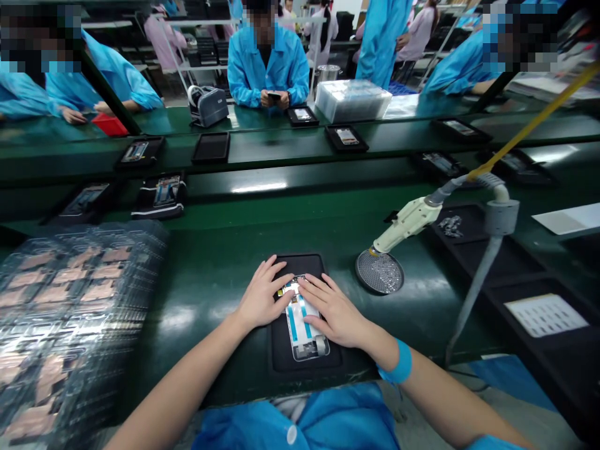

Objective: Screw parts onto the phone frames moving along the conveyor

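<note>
An opened phone body (307,349) with blue strips and a white middle lies in a black tray (280,350) right in front of me. My left hand (262,294) rests over the upper left of the phone, fingers stretched out. From the other side my right hand (335,309) lies over the phone's upper right, its fingers extended and flat on it. Both hands hide part of the phone's upper end. Whether a small part lies under the fingertips cannot be seen.
An electric screwdriver (407,222) stands in its holder, tip at a round perforated dish (379,272). Stacked clear trays (154,250) with copper-coloured pieces fill the left. A white sheet of small parts (546,315) lies right. Phone trays (347,138) line the belt; a co-worker (268,62) sits opposite.
</note>
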Demonstrator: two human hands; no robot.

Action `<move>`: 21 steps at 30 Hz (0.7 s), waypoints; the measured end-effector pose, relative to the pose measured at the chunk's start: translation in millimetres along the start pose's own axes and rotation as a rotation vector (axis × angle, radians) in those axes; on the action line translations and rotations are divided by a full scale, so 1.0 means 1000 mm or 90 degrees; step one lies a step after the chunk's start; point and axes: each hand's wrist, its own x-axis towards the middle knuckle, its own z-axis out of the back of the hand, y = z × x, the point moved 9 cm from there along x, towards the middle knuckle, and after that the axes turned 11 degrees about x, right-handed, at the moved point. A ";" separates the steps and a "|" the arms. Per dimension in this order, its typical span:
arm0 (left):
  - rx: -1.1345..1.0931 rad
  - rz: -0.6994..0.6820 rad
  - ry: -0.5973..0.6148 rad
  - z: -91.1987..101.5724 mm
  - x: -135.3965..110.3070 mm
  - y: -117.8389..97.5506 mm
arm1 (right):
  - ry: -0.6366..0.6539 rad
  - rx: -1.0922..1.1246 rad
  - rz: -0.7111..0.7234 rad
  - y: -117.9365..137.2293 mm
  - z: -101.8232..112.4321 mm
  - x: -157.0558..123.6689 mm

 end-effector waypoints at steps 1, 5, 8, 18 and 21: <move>0.002 -0.004 -0.002 0.000 -0.001 -0.001 | 0.001 0.005 -0.001 0.000 0.000 0.000; 0.010 -0.020 -0.011 0.002 -0.005 -0.003 | 0.010 0.022 -0.004 -0.001 -0.001 0.000; 0.019 -0.030 -0.016 0.002 -0.006 -0.003 | 0.009 0.037 0.000 0.000 0.000 0.002; 0.095 -0.011 0.016 0.000 -0.007 -0.001 | 0.020 0.081 -0.010 0.000 0.004 0.005; 0.110 -0.001 0.037 -0.002 -0.009 -0.001 | 0.010 0.087 -0.012 0.000 0.003 0.006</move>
